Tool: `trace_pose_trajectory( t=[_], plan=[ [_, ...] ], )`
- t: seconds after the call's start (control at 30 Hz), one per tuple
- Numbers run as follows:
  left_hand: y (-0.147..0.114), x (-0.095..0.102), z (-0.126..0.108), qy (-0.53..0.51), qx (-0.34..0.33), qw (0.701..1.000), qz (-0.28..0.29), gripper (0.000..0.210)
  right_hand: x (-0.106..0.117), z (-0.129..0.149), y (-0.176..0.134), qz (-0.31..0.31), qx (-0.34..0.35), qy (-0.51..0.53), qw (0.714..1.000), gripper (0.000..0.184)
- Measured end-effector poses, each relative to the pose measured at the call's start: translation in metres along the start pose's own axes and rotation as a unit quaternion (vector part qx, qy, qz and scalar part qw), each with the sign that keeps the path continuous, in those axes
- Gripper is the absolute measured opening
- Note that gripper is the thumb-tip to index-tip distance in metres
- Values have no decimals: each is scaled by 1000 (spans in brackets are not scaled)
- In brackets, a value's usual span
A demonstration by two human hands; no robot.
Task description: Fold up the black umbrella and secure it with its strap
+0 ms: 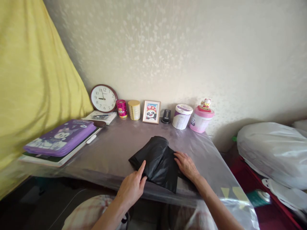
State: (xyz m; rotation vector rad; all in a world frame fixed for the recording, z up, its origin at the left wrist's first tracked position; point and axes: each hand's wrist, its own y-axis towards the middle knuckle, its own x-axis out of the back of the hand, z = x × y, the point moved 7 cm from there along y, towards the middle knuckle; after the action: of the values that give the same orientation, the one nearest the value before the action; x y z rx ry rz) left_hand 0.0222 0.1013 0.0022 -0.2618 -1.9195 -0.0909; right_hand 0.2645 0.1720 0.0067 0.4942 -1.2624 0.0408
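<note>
A folded black plastic bag [155, 159] lies near the table's front edge, its lower corner hanging slightly over. My left hand [131, 187] is at the bag's near left edge, closed on it between thumb and index finger. The other fingers of that hand are curled out of sight. On the bag's right side rests my right hand [187, 166], palm down, with its fingers stretched out over the edge of the black plastic.
Along the wall stand a clock [104, 98], a pink tin [122, 108], a yellow-lidded container [134, 110], a picture frame [151, 111], a white-and-purple tub [182, 117] and a pink tub [201, 119]. A purple case [59, 137] lies on books at left. A filled white bag [273, 150] is at right.
</note>
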Motion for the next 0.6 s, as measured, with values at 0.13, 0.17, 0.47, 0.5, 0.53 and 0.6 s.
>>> trace_pose_trajectory(
  t=[0.13, 0.17, 0.47, 0.5, 0.53, 0.6],
  plan=[
    [0, -2, 1, -3, -6, 1000, -5, 57, 3, -39, 17, -13, -122, 61, 991, 31],
    [1, -2, 1, -5, -7, 1000, -5, 57, 2, -43, 21, -4, -133, 80, 988, 31],
    [2, -3, 2, -24, -7, 1000, 0, 58, -7, -34, 32, 46, -128, 107, 985, 29],
    [2, -3, 2, -24, -8, 1000, 0, 58, -6, -33, 33, 48, -120, 107, 986, 29],
    [2, -4, 2, -24, -7, 1000, -1, 58, -6, -32, 34, 53, -112, 105, 987, 29],
    [2, -5, 3, -29, -6, 1000, -2, 58, -6, -30, 36, 70, -101, 101, 987, 27]
  ],
)
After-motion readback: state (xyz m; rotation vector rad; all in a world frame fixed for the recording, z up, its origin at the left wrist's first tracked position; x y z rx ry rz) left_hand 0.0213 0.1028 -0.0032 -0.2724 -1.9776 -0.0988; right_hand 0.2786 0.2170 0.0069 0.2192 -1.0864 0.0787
